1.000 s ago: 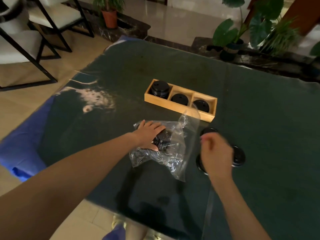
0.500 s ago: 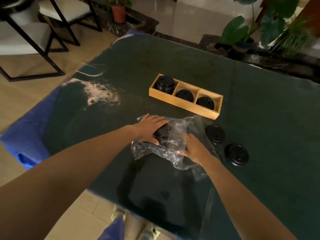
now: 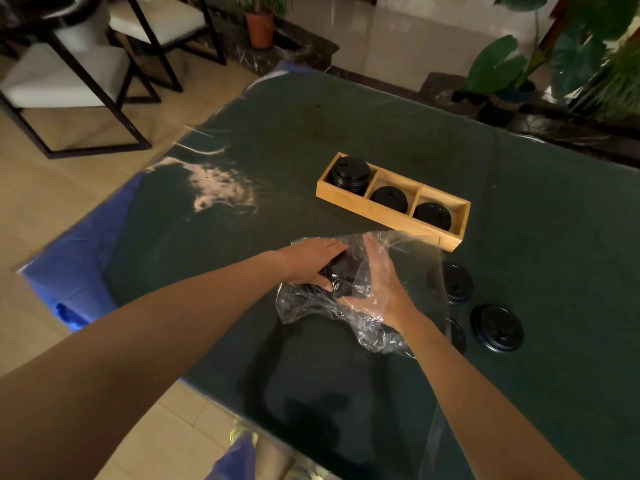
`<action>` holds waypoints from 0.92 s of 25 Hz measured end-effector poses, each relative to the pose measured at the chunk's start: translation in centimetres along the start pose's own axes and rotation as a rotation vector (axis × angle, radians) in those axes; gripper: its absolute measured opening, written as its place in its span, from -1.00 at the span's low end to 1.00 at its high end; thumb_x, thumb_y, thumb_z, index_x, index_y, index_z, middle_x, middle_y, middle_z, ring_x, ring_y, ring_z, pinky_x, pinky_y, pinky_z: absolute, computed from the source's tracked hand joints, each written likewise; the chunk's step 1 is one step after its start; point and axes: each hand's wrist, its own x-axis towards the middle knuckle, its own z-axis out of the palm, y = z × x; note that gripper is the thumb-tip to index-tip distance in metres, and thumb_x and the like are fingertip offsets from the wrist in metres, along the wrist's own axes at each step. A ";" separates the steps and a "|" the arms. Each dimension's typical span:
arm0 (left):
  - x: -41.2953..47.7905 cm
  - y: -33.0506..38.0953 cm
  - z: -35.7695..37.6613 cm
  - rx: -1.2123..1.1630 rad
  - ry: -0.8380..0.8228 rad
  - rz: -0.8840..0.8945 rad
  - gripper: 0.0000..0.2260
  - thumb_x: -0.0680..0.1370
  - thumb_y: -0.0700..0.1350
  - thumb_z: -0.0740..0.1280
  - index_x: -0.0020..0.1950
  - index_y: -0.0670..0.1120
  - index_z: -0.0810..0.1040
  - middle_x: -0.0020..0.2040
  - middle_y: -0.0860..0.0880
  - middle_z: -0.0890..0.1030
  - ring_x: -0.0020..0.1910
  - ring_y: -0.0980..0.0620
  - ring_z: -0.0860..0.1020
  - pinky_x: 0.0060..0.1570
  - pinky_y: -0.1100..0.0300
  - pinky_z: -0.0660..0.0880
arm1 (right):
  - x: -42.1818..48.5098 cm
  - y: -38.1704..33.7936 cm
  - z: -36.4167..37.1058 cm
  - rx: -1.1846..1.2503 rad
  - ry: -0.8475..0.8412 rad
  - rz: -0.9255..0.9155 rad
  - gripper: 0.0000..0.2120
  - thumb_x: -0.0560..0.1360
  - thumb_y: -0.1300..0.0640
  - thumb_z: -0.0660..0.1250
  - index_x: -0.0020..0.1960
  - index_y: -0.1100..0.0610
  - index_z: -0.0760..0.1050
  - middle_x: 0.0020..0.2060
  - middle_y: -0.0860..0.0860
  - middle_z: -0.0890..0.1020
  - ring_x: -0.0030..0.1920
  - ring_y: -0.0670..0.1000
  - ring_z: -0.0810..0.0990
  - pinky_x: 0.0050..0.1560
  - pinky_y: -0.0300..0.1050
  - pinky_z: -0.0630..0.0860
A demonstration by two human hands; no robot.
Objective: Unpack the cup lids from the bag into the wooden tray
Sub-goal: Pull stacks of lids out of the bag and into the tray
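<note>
A clear plastic bag [image 3: 367, 327] lies on the dark green table, with black cup lids [image 3: 341, 271] inside. My left hand [image 3: 313, 259] grips the bag and lids from the left. Inside the bag's mouth is my right hand [image 3: 379, 285], fingers spread toward the lids, holding nothing. The wooden tray [image 3: 388, 218] sits beyond, with a tall stack of lids [image 3: 350, 170] in its left compartment and lids in the other two. Three loose lids lie on the table to the right: one [image 3: 455, 283] near the bag, one [image 3: 497, 328] further right, and one [image 3: 456, 336] partly hidden by the bag.
The table's near edge [image 3: 221, 396] runs diagonally below my arms, with blue cloth [image 3: 83, 268] hanging at the left. Chairs [image 3: 69, 74] stand on the floor at far left. Potted plants [image 3: 512, 81] line the far side.
My right hand left the loose lids on the right and slid into the bag's mouth. My left hand kept its hold on the bag. The view shifted a little closer.
</note>
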 end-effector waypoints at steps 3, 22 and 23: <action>0.3 0.1 -0.3 -0.005 -0.006 -0.005 -0.19 0.43 0.07 0.44 0.51 -0.13 0.08 0.52 -0.14 0.22 0.47 -0.13 0.22 0.44 0.01 0.16 | 0.2 -0.2 0.2 -0.070 -0.031 -0.030 0.12 0.21 -0.24 0.47 0.54 0.07 -0.09 0.53 0.13 0.02 0.49 -0.02 -0.10 0.41 -0.06 -0.10; -0.3 -0.3 -0.2 -0.056 0.022 0.010 -0.18 0.35 0.02 0.52 0.48 -0.08 0.15 0.41 -0.13 0.39 0.36 -0.13 0.36 0.36 -0.02 0.29 | -0.9 -0.5 1.5 0.207 0.176 0.079 -0.17 0.19 0.31 0.60 0.34 0.37 0.26 0.22 0.22 0.38 0.31 0.04 0.40 0.30 -0.18 0.37; -0.3 -0.3 -0.1 -0.045 0.026 0.013 -0.19 0.36 0.02 0.51 0.48 -0.08 0.15 0.41 -0.13 0.39 0.36 -0.14 0.36 0.36 -0.02 0.29 | -1.1 -0.6 1.5 0.255 0.108 0.141 -0.13 0.23 0.26 0.59 0.39 0.30 0.20 0.28 0.14 0.32 0.33 0.09 0.36 0.34 -0.05 0.36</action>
